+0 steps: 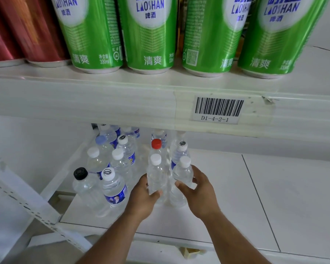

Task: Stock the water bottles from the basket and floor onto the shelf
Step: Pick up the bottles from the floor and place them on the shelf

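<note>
Left hand: the left hand (143,195) is reaching in over the lower shelf (227,197), its fingers and thumb curling round a clear white-capped bottle (156,176) — thumb lying across the bottle's lower front.
Right hand: the right hand (200,191) is wrapping round a second white-capped bottle (182,174), thumb in front, fingers passing behind it.
Held bottles: both are standing upright side by side, just beside each other, with their bases at the shelf surface; whether they are resting on it or being held slightly off it cannot be told.
Bottles behind: a red-capped bottle (156,147) is standing directly behind the left-hand bottle, and a bottle with a scribbled cap (181,149) is standing behind the right-hand one.
Stocked group: to the left, more water bottles (118,162) are standing upright in a loose cluster on the same shelf — several with blue labels, most white-capped; a black-capped bottle (84,183) is standing at the front left, next to a blue-labelled bottle (113,189) with a scribbled cap.
Upper shelf: green Laoshan beer cans (151,35) are lining its edge, with red cans (23,31) at the far left.
Shelf edge: a barcode label (217,109) reading D1-4-2-1 is sitting on the upper shelf's front strip.
</note>
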Motion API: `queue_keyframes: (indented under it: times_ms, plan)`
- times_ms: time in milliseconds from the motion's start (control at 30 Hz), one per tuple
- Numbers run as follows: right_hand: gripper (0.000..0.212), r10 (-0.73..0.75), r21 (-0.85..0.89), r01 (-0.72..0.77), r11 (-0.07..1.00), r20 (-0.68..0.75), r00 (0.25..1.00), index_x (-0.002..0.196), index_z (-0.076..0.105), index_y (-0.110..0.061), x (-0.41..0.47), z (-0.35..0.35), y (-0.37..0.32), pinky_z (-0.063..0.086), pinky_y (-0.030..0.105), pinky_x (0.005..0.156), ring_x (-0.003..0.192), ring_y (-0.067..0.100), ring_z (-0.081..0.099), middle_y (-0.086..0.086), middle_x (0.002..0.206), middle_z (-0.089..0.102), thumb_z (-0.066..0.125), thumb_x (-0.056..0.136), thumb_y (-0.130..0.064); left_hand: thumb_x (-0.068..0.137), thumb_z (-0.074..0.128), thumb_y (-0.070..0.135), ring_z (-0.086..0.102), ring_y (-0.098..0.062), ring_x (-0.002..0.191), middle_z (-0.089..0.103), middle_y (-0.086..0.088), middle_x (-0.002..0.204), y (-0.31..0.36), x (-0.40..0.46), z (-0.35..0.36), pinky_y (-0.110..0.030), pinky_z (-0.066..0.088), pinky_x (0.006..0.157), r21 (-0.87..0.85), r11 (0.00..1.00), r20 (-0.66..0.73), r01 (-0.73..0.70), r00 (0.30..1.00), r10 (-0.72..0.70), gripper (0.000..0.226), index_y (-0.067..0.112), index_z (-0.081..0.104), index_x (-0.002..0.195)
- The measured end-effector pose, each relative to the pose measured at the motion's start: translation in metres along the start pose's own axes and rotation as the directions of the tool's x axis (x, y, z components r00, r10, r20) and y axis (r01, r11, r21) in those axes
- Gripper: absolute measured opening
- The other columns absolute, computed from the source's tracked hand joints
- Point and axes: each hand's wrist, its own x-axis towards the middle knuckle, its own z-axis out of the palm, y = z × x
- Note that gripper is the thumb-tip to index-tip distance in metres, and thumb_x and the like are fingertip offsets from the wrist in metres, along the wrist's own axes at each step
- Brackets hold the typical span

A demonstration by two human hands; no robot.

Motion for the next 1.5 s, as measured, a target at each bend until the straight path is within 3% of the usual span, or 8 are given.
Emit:
queue_keyframes:
  times_ms: [233, 300, 433, 567, 700, 833, 1000, 1500]
  plan:
    - [0.051, 0.051, 0.029, -0.052, 0.998, 0.050, 0.997, 0.122, 0.055, -0.048, -0.001, -0.005, 0.009, 0.047, 0.002, 0.080, 0.110, -0.010, 0.057, -0.025, 0.118, 0.064, 0.077, 0.084, -0.023, 0.084, 0.076, 0.015, 0.056, 0.009, 0.115, 0.061, 0.020, 0.128, -0.002, -0.008, 0.002, -0.029, 0.045, 0.107, 0.013, 1.000, -0.008, 0.008, 1.000, -0.008, 0.064, 0.034, 0.045, 0.136]
    - [0.052, 0.083, 0.004, -0.083, 0.997, 0.066, 0.994, 0.124, 0.054, -0.049, -0.007, -0.004, 0.010, 0.047, 0.010, 0.091, 0.118, -0.008, 0.055, -0.027, 0.122, 0.064, 0.077, 0.084, -0.026, 0.084, 0.076, 0.020, 0.052, 0.000, 0.126, 0.053, 0.016, 0.140, -0.004, -0.013, 0.000, -0.031, 0.041, 0.109, 0.038, 0.999, -0.001, 0.022, 1.000, -0.022, 0.073, 0.031, 0.038, 0.145]
    - [0.075, 0.204, -0.084, -0.200, 0.976, 0.039, 0.978, 0.152, 0.037, -0.021, -0.034, 0.000, 0.002, 0.037, 0.028, 0.112, 0.141, 0.014, 0.043, -0.006, 0.151, 0.047, 0.071, 0.089, -0.041, 0.088, 0.068, 0.026, 0.046, -0.018, 0.136, 0.043, 0.001, 0.150, -0.011, -0.039, -0.001, -0.029, 0.037, 0.109, 0.254, 0.964, -0.045, 0.081, 0.996, -0.072, 0.077, 0.017, 0.026, 0.153]
    - [0.057, 0.250, -0.292, -0.236, 0.927, 0.012, 0.968, 0.147, 0.042, -0.013, -0.080, 0.006, -0.008, 0.033, 0.018, 0.097, 0.135, 0.020, 0.047, 0.002, 0.146, 0.051, 0.057, 0.098, -0.038, 0.091, 0.056, 0.041, 0.039, -0.019, 0.140, 0.031, 0.001, 0.158, -0.016, -0.075, -0.008, -0.032, 0.036, 0.112, 0.599, 0.796, 0.150, -0.090, 0.989, -0.001, 0.073, 0.024, 0.025, 0.154]
    - [0.073, 0.290, -0.599, -0.213, 0.772, 0.033, 0.957, 0.157, 0.021, -0.016, -0.123, 0.013, 0.003, 0.011, 0.033, 0.123, 0.153, 0.024, 0.013, 0.005, 0.165, 0.020, 0.044, 0.099, -0.054, 0.094, 0.052, 0.046, 0.020, -0.021, 0.150, 0.013, 0.003, 0.165, -0.002, -0.098, -0.007, -0.037, 0.028, 0.117, 0.731, 0.570, 0.410, -0.376, 0.909, 0.073, 0.073, 0.027, 0.019, 0.156]
    - [0.077, 0.307, -0.685, -0.237, 0.689, -0.021, 0.952, 0.159, 0.018, -0.015, -0.168, 0.002, 0.016, 0.009, 0.038, 0.126, 0.155, 0.025, 0.003, 0.006, 0.167, 0.012, 0.044, 0.097, -0.055, 0.096, 0.049, 0.044, 0.015, -0.022, 0.151, 0.009, 0.002, 0.166, 0.011, -0.130, 0.010, -0.040, 0.023, 0.119, 0.709, 0.430, 0.584, -0.558, 0.807, 0.085, 0.072, 0.026, 0.015, 0.157]
    - [0.079, 0.381, -0.700, -0.356, 0.620, -0.128, 0.916, 0.158, 0.020, -0.016, -0.232, -0.031, 0.034, 0.012, 0.037, 0.125, 0.155, 0.024, 0.006, 0.004, 0.167, 0.014, 0.048, 0.096, -0.056, 0.092, 0.050, 0.043, 0.024, -0.021, 0.147, 0.018, 0.003, 0.164, 0.015, -0.176, 0.051, -0.040, 0.030, 0.117, 0.614, 0.380, 0.712, -0.692, 0.693, 0.112, 0.070, 0.028, 0.021, 0.155]
    - [0.081, 0.721, -0.469, -0.749, 0.468, -0.288, 0.631, 0.159, 0.019, -0.019, -0.429, -0.162, 0.151, 0.022, 0.040, 0.122, 0.153, 0.024, 0.017, 0.002, 0.166, 0.019, 0.049, 0.095, -0.059, 0.096, 0.046, 0.044, 0.025, -0.026, 0.147, 0.013, 0.001, 0.165, 0.004, -0.332, 0.249, -0.043, 0.031, 0.116, 0.438, 0.238, 0.899, -0.867, 0.420, -0.124, 0.072, 0.024, 0.013, 0.157]
